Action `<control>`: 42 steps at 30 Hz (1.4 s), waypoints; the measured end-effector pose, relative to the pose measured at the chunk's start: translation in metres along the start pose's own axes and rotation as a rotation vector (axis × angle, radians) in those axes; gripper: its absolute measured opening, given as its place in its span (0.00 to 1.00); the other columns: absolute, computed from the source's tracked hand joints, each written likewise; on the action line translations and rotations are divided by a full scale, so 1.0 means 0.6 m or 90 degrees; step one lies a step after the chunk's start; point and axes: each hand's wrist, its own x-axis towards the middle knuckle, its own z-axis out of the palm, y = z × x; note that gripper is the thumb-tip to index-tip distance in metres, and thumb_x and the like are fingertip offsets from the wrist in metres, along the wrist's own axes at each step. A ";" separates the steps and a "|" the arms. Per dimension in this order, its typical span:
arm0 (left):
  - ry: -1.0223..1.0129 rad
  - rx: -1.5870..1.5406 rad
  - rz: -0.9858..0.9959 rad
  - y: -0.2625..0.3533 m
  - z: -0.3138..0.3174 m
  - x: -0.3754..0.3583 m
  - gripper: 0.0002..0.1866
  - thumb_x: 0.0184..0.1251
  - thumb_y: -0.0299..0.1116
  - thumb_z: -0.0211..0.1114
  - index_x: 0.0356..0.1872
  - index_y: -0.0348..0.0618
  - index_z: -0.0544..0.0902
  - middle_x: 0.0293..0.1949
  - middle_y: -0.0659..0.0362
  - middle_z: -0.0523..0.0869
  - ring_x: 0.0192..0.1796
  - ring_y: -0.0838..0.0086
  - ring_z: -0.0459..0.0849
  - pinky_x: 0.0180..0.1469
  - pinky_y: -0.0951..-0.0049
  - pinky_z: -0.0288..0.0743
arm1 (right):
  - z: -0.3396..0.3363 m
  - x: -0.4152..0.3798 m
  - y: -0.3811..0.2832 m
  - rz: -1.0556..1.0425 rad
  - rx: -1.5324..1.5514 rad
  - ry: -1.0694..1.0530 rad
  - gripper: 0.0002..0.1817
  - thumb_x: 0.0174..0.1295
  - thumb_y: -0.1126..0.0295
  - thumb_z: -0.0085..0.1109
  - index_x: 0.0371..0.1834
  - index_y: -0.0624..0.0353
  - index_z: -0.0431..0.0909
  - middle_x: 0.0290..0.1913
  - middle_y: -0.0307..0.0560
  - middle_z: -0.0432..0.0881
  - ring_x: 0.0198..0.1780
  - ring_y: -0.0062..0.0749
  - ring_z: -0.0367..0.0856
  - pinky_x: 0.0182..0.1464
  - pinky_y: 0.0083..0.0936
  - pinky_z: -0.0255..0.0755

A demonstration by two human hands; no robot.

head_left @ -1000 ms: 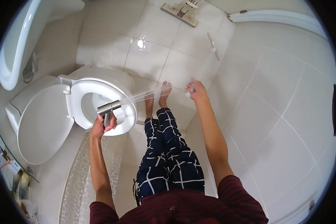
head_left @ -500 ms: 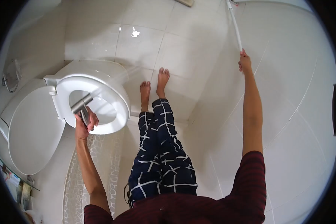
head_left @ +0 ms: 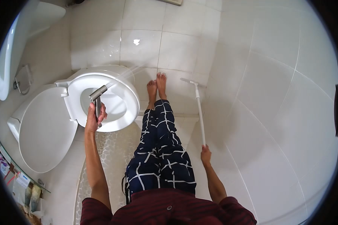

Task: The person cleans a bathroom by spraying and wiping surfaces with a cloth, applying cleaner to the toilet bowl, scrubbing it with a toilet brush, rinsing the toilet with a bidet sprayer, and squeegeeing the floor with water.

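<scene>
My left hand (head_left: 95, 117) is closed around the handle of a metal bidet sprayer (head_left: 98, 93), held over the open toilet (head_left: 133, 107). Water jets from its nozzle toward the upper right, across the floor tiles. With my right hand (head_left: 205, 154) I grip the lower end of a long white pole. The pole belongs to a squeegee (head_left: 200, 112), whose flat head (head_left: 192, 81) lies at the floor near the foot of the right wall. The head is partly blurred, so its exact shape is hard to tell.
My bare feet (head_left: 156, 85) stand on the tiled floor between toilet and squeegee. The raised toilet lid (head_left: 45, 129) leans left. A washbasin (head_left: 11, 56) juts out at upper left, and a glass shelf (head_left: 24, 176) with toiletries sits lower left. Pebble-patterned tiles (head_left: 109, 150) lie beside my legs.
My right hand has drawn the squeegee back toward me and left, from the far right corner to near my feet. The sprayer has shifted slightly right and still sprays.
</scene>
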 end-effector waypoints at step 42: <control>0.032 0.125 -0.031 -0.039 0.028 0.000 0.20 0.63 0.50 0.53 0.34 0.41 0.78 0.16 0.69 0.63 0.18 0.86 0.58 0.21 0.84 0.51 | 0.021 0.208 -0.248 -0.379 0.020 0.096 0.27 0.65 0.65 0.40 0.68 0.39 0.50 0.21 0.57 0.73 0.21 0.49 0.72 0.25 0.39 0.65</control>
